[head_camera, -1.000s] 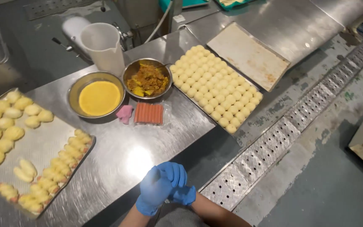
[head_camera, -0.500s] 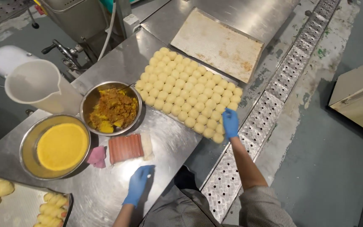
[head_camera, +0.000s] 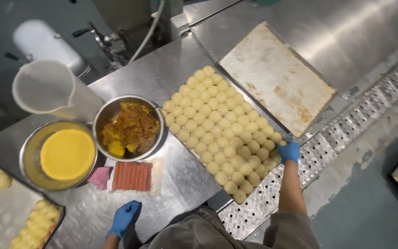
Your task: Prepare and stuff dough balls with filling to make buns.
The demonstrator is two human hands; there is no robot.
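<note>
Right hand (head_camera: 288, 151) grips the dough tray (head_camera: 250, 107) at its lower right edge. Left hand (head_camera: 124, 217) rests flat, fingers together, on the table (head_camera: 180, 180) at lower left.

Left hand (head_camera: 124, 217): blue-gloved, low in the frame, left of centre; fingers together and pointing toward the upper right, palm down, flat or nearly flat, closed on nothing.
Left arm: only a short bare stretch of wrist shows below the glove, at the bottom edge of the frame.
Right hand (head_camera: 288, 151): blue-gloved, right of centre, at mid-height; fingers curled downward; whether they clasp anything cannot be told.
Right arm: stretched out straight from the lower middle of the frame toward the upper right; forearm bare, a grey-brown sleeve pushed up near the elbow.
</note>
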